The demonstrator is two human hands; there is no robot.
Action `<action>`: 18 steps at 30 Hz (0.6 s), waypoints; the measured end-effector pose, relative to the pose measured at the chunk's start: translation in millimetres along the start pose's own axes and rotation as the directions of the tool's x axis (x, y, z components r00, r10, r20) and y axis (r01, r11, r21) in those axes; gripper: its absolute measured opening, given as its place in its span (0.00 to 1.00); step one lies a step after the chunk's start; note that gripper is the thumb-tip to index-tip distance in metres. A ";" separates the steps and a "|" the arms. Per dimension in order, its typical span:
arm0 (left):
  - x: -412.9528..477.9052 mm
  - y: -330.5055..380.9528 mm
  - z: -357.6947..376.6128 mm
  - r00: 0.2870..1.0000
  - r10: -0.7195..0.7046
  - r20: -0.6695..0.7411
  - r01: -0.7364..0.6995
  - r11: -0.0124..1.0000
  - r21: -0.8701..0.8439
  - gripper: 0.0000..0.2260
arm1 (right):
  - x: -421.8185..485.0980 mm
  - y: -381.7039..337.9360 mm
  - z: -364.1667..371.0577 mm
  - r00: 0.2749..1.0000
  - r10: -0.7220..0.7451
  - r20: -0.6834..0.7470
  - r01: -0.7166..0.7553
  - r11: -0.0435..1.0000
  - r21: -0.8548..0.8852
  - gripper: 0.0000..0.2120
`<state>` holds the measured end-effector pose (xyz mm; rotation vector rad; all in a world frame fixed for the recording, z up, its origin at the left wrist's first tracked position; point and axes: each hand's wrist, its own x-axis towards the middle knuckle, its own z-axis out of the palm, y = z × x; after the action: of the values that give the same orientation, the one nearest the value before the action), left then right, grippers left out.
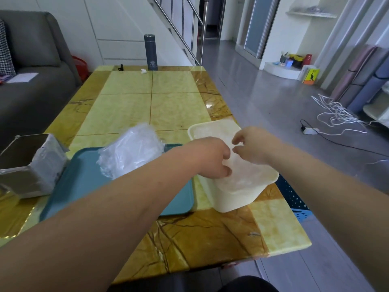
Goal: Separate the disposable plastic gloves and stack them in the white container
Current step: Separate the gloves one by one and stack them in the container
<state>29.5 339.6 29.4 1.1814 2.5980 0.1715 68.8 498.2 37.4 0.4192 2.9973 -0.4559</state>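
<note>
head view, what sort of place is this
Most likely a home living room: a grey sofa beside the table, a stair railing behind it, and books and cables on the floor.

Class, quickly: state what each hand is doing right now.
Left hand: fingers curled over the white rectangular plastic container; grip cannot be told.
Right hand: fingers curled above it; grip cannot be told.

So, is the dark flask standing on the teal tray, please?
No, the dark flask stands on the table at its far end, away from the teal tray.
</note>
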 end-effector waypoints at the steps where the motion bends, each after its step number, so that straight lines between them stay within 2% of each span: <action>1: 6.5 3.0 1.7 0.999 -0.027 0.029 0.025 0.998 0.053 0.19 | 5.4 2.1 7.3 1.000 0.020 0.019 -0.020 1.000 0.011 0.16; 5: 28.5 24.5 2.5 0.990 -0.062 0.127 0.039 0.984 0.176 0.11 | 19.0 6.5 27.4 0.996 -0.005 0.093 -0.004 0.996 0.095 0.11; 8: 41.6 30.4 3.0 0.959 -0.053 0.278 -0.003 0.980 0.198 0.19 | 23.0 14.2 34.4 0.990 0.022 0.139 -0.052 0.975 0.215 0.21; 12: 40.5 29.9 3.1 0.930 -0.057 0.362 -0.031 0.972 0.234 0.20 | 24.0 19.2 45.0 0.947 0.120 0.297 -0.223 0.914 0.340 0.27; 14: 34.6 30.6 2.5 0.947 -0.056 0.316 -0.020 0.973 0.232 0.18 | 25.6 23.4 46.4 0.950 0.161 0.266 -0.261 0.878 0.401 0.29; 16: 28.1 22.4 1.3 0.989 -0.043 0.144 0.014 0.980 0.196 0.12 | 24.1 20.6 40.6 0.964 0.156 0.216 -0.237 0.873 0.426 0.27; 18: 15.1 9.0 -2.5 0.997 -0.060 -0.048 0.066 0.989 0.129 0.15 | 21.6 13.3 30.8 0.981 0.132 0.141 -0.178 0.902 0.392 0.23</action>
<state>25.8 356.9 30.6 1.1476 2.7174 0.0146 53.0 506.7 1.8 0.6329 2.7225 -1.0513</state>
